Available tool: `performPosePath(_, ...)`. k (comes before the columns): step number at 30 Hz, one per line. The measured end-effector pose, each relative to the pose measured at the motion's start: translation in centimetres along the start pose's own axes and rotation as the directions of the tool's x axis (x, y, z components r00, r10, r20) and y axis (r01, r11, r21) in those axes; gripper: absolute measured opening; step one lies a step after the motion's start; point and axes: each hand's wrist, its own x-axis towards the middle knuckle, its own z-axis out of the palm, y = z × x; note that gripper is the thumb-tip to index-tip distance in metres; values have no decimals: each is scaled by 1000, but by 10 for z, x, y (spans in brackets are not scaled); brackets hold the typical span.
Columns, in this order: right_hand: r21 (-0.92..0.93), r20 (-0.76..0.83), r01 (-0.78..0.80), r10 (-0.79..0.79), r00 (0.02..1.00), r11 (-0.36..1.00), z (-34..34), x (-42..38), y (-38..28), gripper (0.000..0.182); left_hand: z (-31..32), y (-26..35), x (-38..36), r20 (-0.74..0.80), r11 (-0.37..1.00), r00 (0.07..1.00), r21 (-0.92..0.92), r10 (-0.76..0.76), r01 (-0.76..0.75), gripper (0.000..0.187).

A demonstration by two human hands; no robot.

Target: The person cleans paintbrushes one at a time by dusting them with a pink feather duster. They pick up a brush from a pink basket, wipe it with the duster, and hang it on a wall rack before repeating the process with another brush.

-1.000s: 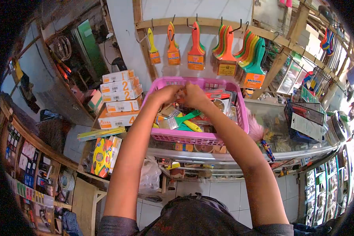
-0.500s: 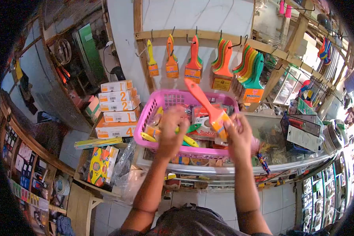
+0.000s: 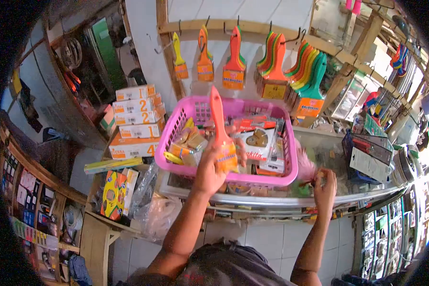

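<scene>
My left hand (image 3: 212,167) is wrapped round a paintbrush (image 3: 218,119) with an orange-red handle pointing up and an orange label. It is over the front of a pink basket (image 3: 291,178) that holds packaged goods and small brushes (image 3: 181,148). My right hand (image 3: 325,183) is to the right of the basket, above the glass counter, with its fingers bent together beside a pink feathery duster (image 3: 304,164). What its fingertips hold, if anything, is too small to make out.
Several brushes (image 3: 276,62) hang from hooks on a wooden rail (image 3: 252,26) above the basket. Stacked boxes (image 3: 137,131) stand at the left, over a yellow-red box (image 3: 113,194). A dark rack (image 3: 372,155) sits on the counter at the right.
The paintbrush has passed from my right hand to my left and now stands more upright. My right hand has moved right and down, away from the basket. The view has shifted slightly.
</scene>
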Motion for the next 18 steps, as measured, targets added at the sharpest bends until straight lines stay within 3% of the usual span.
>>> performPosePath(3, -341, 93, 89, -61, 994, 936, 39, -24, 51, 30, 0, 1, 8, 56, 943, 997, -327, -46, 62, 59)
performPosePath(6, -136, 196, 2, 25, 980, 991, 41, -23, 57, 35, -6, -8, 15, 165, 955, 984, -273, -69, 112, 62)
performPosePath(7, -181, 230, 25, 18, 973, 983, 34, -24, 52, 32, -6, -9, 14, 151, 942, 984, -307, -95, 138, 62)
performPosePath(10, 247, 348, -364, 268, 898, 898, 0, -24, 24, 25, -5, -6, 13, 96, 912, 980, -360, -173, 196, 64)
performPosePath(11, 370, 118, -120, 82, 990, 921, 1, -27, 26, 21, -5, -6, 10, 48, 913, 979, -354, -199, 203, 64)
performPosePath(12, 412, 191, -381, 330, 924, 828, -14, -37, 28, 20, -4, -5, 7, 1, 914, 975, -347, -223, 210, 64)
performPosePath(14, 669, 141, -360, 365, 920, 650, -38, -39, -10, 20, -3, -7, 5, 36, 900, 974, -375, -225, 222, 63)
performPosePath(17, 840, 201, -193, 40, 979, 506, -61, -41, -39, 23, -11, -13, 9, 140, 874, 963, -405, -232, 270, 62)
performPosePath(18, 814, 249, -234, 43, 967, 532, -57, -49, -41, 24, -12, -12, 8, 159, 871, 960, -406, -230, 276, 60)
